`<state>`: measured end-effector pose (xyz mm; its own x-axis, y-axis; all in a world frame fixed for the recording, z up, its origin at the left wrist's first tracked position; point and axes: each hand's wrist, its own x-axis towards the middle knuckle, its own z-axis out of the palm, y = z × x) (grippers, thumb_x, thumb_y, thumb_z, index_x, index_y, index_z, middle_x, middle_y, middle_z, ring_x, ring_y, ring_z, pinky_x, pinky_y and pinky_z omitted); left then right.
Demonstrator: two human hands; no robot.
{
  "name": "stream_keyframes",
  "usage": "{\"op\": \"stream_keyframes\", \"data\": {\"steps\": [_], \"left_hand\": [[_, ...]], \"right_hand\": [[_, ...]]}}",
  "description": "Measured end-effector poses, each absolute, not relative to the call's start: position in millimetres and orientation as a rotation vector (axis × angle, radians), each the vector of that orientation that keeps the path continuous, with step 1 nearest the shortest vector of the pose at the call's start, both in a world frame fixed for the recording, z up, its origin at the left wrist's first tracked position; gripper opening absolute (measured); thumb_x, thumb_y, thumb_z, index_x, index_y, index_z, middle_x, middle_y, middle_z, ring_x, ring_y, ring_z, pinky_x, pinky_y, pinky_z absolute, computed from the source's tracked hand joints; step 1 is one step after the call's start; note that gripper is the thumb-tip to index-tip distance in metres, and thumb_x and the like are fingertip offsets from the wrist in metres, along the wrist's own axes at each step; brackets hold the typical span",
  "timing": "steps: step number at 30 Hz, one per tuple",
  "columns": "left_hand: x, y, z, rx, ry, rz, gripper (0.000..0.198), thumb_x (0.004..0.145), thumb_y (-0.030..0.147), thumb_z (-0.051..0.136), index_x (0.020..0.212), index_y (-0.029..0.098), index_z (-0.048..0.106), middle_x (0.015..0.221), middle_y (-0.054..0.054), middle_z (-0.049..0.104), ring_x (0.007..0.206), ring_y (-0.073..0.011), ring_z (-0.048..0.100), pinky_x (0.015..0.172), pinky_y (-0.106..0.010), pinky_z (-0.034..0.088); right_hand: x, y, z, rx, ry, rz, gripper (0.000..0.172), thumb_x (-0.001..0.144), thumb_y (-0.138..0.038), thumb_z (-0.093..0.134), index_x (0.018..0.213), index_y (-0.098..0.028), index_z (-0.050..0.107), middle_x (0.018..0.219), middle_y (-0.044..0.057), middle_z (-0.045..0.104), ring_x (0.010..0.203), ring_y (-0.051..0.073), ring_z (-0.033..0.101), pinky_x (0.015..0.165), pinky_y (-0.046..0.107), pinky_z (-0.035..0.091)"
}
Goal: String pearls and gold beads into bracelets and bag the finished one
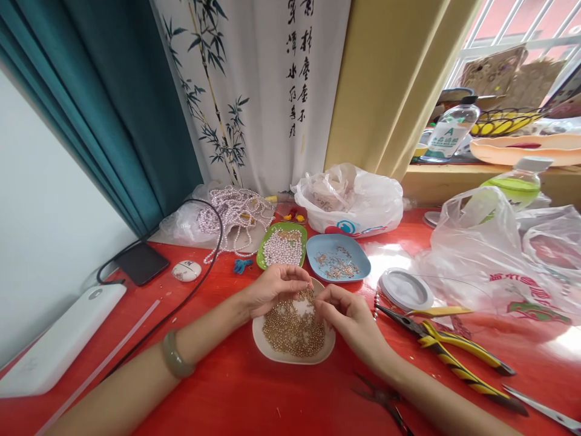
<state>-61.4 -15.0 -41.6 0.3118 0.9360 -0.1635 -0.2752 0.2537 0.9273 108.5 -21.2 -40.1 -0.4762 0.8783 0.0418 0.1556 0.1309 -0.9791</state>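
Both hands meet over a white plate (261, 342) of small gold beads (295, 339). With thumb and forefinger pressed together, my left hand (279, 287) pinches something too small to name above the plate's far side. My right hand (342, 309) is also closed in a pinch, over the right rim, and what sits in its fingertips is hidden. Just beyond my hands lie a green plate (284, 242) of pinkish-white beads and a blue plate (338, 257) with small metal pieces. My left wrist wears a bangle (176, 356).
Yellow-black pliers (454, 357), a wire spool (406, 289) and scissors (544, 409) lie right; dark pliers (381, 396) lie near my right forearm. Plastic bags (349, 203) and bead strands (236, 215) stand behind. Left are a phone (143, 263), white power bank (59, 339) and black cable (220, 242).
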Motion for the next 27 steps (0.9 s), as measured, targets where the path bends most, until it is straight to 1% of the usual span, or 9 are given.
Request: {"op": "stream_keyframes", "data": {"steps": [4, 7, 10, 12, 15, 16, 21, 24, 27], "left_hand": [[-59, -15, -39, 0.985, 0.901, 0.956, 0.025, 0.060, 0.020, 0.072, 0.078, 0.011, 0.057, 0.075, -0.004, 0.062, 0.060, -0.0080, 0.055, 0.055, -0.020, 0.039], [-64, -11, -33, 1.156, 0.989, 0.944, 0.025, 0.063, 0.024, 0.069, 0.082, 0.012, 0.058, 0.081, -0.006, 0.064, 0.066, -0.0111, 0.056, 0.055, -0.021, 0.040], [-83, -1, -23, 1.465, 1.200, 1.008, 0.019, 0.070, 0.028, 0.061, 0.083, 0.014, 0.059, 0.084, -0.006, 0.064, 0.074, -0.0142, 0.056, 0.057, -0.023, 0.041], [-103, 7, -19, 1.728, 1.464, 1.027, 0.014, 0.072, 0.028, 0.057, 0.077, 0.015, 0.062, 0.081, -0.004, 0.064, 0.073, -0.0146, 0.055, 0.063, -0.025, 0.040], [-132, 17, -19, 1.956, 1.775, 0.792, 0.013, 0.072, 0.024, 0.054, 0.074, 0.018, 0.065, 0.075, -0.004, 0.065, 0.062, -0.0149, 0.053, 0.060, -0.027, 0.037], [-138, 19, -21, 2.021, 1.816, 0.692, 0.013, 0.071, 0.022, 0.054, 0.074, 0.018, 0.066, 0.075, -0.004, 0.065, 0.063, -0.0158, 0.054, 0.061, -0.028, 0.037], [-140, 17, -30, 2.225, 1.859, 0.518, 0.017, 0.071, 0.019, 0.052, 0.077, 0.020, 0.067, 0.082, -0.007, 0.066, 0.084, -0.0227, 0.053, 0.071, -0.032, 0.036], [-131, 14, -33, 2.267, 1.853, 0.491, 0.019, 0.074, 0.021, 0.050, 0.083, 0.020, 0.067, 0.086, -0.007, 0.066, 0.086, -0.0229, 0.051, 0.073, -0.033, 0.035], [-126, 14, -35, 2.291, 1.870, 0.453, 0.020, 0.076, 0.025, 0.049, 0.085, 0.021, 0.066, 0.088, -0.005, 0.066, 0.086, -0.0229, 0.050, 0.071, -0.032, 0.035]], "right_hand": [[109, -21, -42, -0.998, -1.751, 1.381, 0.013, 0.074, -0.024, 0.048, 0.062, -0.019, 0.051, 0.053, -0.003, 0.054, 0.049, 0.011, 0.047, 0.047, 0.022, 0.035], [109, -21, -44, -0.986, -1.752, 1.380, 0.014, 0.075, -0.024, 0.049, 0.063, -0.019, 0.051, 0.053, -0.003, 0.054, 0.049, 0.011, 0.047, 0.047, 0.022, 0.035], [110, -20, -45, -0.978, -1.763, 1.376, 0.014, 0.076, -0.025, 0.049, 0.064, -0.018, 0.052, 0.054, -0.003, 0.054, 0.049, 0.010, 0.047, 0.047, 0.022, 0.035], [110, -20, -46, -0.975, -1.768, 1.375, 0.015, 0.077, -0.026, 0.048, 0.065, -0.019, 0.052, 0.054, -0.003, 0.054, 0.049, 0.010, 0.047, 0.048, 0.022, 0.035], [110, -20, -46, -0.974, -1.780, 1.362, 0.015, 0.077, -0.026, 0.048, 0.065, -0.019, 0.052, 0.054, -0.003, 0.053, 0.050, 0.011, 0.047, 0.048, 0.022, 0.035], [110, -20, -46, -0.975, -1.784, 1.355, 0.015, 0.077, -0.025, 0.048, 0.065, -0.019, 0.052, 0.055, -0.003, 0.054, 0.050, 0.011, 0.047, 0.048, 0.022, 0.035], [110, -20, -45, -0.971, -1.797, 1.350, 0.015, 0.077, -0.025, 0.048, 0.065, -0.019, 0.052, 0.055, -0.003, 0.054, 0.049, 0.011, 0.047, 0.048, 0.023, 0.036], [110, -20, -45, -0.975, -1.793, 1.356, 0.015, 0.077, -0.026, 0.048, 0.064, -0.019, 0.052, 0.055, -0.003, 0.053, 0.049, 0.011, 0.047, 0.048, 0.023, 0.036], [109, -20, -45, -0.971, -1.795, 1.357, 0.016, 0.077, -0.026, 0.047, 0.064, -0.019, 0.052, 0.055, -0.003, 0.053, 0.049, 0.011, 0.047, 0.048, 0.023, 0.036]]}}
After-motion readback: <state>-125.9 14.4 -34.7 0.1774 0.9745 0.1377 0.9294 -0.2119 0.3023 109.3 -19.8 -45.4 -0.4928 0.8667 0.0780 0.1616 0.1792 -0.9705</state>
